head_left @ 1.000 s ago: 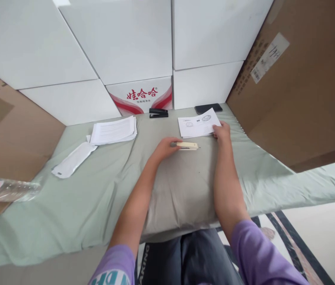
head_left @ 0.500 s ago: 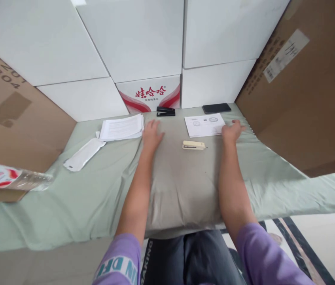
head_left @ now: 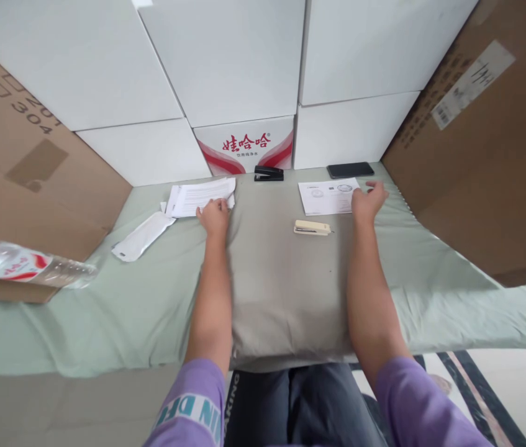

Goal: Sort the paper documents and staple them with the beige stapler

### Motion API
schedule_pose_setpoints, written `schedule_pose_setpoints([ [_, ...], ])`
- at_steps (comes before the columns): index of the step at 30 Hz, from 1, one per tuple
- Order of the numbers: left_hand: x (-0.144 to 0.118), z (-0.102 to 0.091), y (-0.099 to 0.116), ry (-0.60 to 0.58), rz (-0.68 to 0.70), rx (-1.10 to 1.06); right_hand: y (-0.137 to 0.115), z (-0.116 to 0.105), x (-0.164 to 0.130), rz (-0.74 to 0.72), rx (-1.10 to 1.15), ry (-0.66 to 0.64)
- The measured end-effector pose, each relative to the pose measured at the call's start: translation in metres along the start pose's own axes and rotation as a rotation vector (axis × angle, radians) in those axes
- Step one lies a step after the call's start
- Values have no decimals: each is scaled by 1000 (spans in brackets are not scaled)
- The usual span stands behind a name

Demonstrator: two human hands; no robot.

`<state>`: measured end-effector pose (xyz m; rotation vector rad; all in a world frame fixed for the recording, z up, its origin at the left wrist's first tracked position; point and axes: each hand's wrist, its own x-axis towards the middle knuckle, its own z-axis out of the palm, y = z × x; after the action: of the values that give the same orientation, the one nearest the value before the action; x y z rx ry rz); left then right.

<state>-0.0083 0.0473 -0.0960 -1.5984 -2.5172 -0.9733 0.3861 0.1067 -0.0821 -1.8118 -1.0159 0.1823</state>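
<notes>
The person's left hand [head_left: 215,217] is at the near right part of a stack of papers [head_left: 200,195], which lies toward the back edge of the cloth-covered tabletop [head_left: 285,292], left of centre. Its fingers are bent down onto the sheets — whether they pinch any, one cannot tell. The right hand [head_left: 371,200] is beside the right edge of a printed paper [head_left: 326,197], which lies flat toward the back edge, right of centre. The fingers of this hand are released, loosely curled and parted; whether the hand touches the paper is unclear.

A cream stapler [head_left: 312,228] lies between the two forearms, just on the near-edge side of the printed paper, apart from both hands. A black stapler [head_left: 269,174] is by the back edge, in front of a box with red lettering [head_left: 246,146]. A phone [head_left: 350,170] lies near the back right corner, just behind the printed paper.

A white packet [head_left: 144,236] lies slantwise off the stack's near left corner. Farther left, a clear bottle [head_left: 30,266] lies on its side — close to the brown carton [head_left: 34,161].
</notes>
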Motion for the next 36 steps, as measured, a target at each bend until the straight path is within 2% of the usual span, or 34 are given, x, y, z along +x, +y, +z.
schedule_pose_setpoints([
  [5,5,-8,-9,85,-109,-165,-16,2,-4,-54,22,-18],
  [9,16,-7,-23,154,-161,-396,-34,10,-15,-159,54,-57],
  [12,23,-5,-29,254,-202,-522,-48,18,-29,-244,108,-94],
  [17,27,-3,-26,370,-202,-625,-65,22,-46,-323,233,-121],
  [21,29,-4,-22,443,-247,-720,-72,18,-49,-322,291,-137],
  [24,28,-12,-17,566,-261,-738,-82,15,-54,-291,336,-200],
  [26,24,-20,-7,659,-186,-727,-92,12,-63,-243,392,-312],
  [28,17,-28,9,702,-33,-714,-106,8,-77,-166,484,-518],
  [29,11,-31,19,682,68,-708,-113,6,-86,-113,542,-657],
  [31,-3,-35,44,558,328,-692,-126,4,-103,10,660,-948],
  [33,-20,-33,70,392,576,-654,-133,5,-118,113,750,-1137],
  [34,-28,-30,82,316,670,-618,-135,7,-123,148,788,-1156],
  [36,-43,-21,102,232,855,-546,-133,16,-129,185,851,-1036],
])
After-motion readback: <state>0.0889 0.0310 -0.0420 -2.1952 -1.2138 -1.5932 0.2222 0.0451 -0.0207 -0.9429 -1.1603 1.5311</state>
